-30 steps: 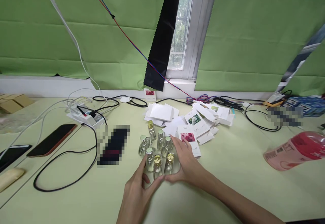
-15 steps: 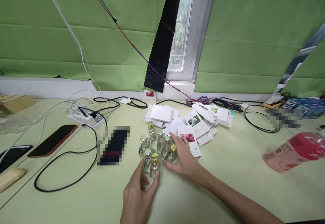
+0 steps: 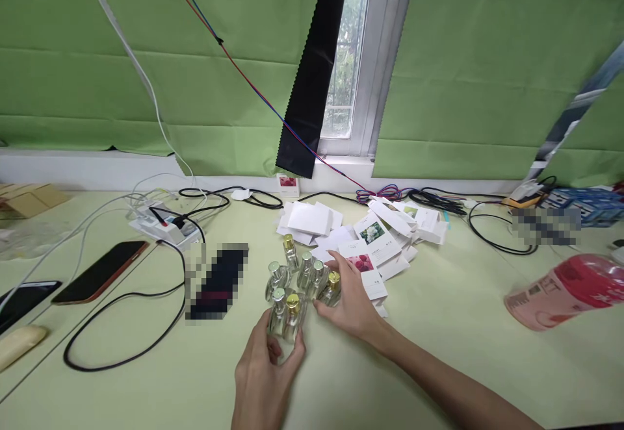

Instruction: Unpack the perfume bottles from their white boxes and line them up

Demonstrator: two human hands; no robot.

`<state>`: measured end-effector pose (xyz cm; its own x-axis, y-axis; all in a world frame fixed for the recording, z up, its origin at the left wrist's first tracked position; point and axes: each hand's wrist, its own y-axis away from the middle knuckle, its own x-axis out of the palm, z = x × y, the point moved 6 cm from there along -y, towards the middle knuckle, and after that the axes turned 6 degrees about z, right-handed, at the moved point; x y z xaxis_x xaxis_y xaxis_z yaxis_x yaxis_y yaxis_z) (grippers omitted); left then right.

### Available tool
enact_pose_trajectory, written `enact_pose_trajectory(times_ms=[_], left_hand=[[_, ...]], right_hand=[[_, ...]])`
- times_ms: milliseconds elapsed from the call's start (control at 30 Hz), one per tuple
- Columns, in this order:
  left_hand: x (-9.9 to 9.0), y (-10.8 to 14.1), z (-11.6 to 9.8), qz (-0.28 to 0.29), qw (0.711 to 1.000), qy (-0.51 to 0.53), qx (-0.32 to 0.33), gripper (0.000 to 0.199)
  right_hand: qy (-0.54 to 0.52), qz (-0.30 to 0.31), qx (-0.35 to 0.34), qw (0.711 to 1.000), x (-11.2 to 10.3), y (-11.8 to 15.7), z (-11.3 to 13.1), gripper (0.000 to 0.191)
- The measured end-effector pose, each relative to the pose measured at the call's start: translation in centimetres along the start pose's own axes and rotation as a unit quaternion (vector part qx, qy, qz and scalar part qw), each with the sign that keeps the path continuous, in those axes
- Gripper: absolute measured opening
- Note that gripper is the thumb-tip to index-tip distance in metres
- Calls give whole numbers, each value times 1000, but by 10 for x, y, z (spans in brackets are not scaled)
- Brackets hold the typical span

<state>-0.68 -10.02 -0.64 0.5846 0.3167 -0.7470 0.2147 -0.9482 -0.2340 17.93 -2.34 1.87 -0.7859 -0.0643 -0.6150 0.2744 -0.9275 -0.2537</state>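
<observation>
Several small clear glass perfume bottles with gold or pale green caps stand close together on the table. My left hand (image 3: 266, 368) is closed around the two nearest ones, a green-capped bottle (image 3: 277, 313) and a gold-capped bottle (image 3: 292, 319), thumb on the right and fingers on the left. At the right side of the cluster, my right hand (image 3: 355, 305) grips another gold-capped perfume bottle (image 3: 332, 288) between thumb and fingers. Two green-capped bottles (image 3: 311, 274) stand just left of it. Farther back are a gold-capped bottle (image 3: 290, 251) and a green-capped one (image 3: 277, 279).
Flattened white boxes (image 3: 373, 238) lie in a pile behind my right hand. A pink bottle (image 3: 560, 293) lies on the right. To the left are phones (image 3: 100, 273), a power strip (image 3: 166, 224) and a looped black cable (image 3: 124, 293). More cables run along the wall.
The two front bottles have shifted slightly left along with my left hand. The middle bottles also sit a little farther left. My right hand keeps its hold on the gold-capped bottle.
</observation>
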Motion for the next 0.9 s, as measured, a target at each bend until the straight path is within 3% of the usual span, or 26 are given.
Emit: enact_pose_trajectory(times_ms=[200,533,733,900], left_hand=[[-5,4,-7,-23,1000,-1,21,57],[-10,7,-6,-19,1000,-17,-12,58],[-13,-4,-7,-26,999,-11,46,50],[-9,-15,-6,-26,999,28,14,74]], right_hand=[[-22,3,7,1000,2,-1,-2,85],[-62,-21,51,997,5,-6,-7,90],[-76,-2,55,996,4,-8,-10,96],[-102,15,41,994,2,-12,-7,104]])
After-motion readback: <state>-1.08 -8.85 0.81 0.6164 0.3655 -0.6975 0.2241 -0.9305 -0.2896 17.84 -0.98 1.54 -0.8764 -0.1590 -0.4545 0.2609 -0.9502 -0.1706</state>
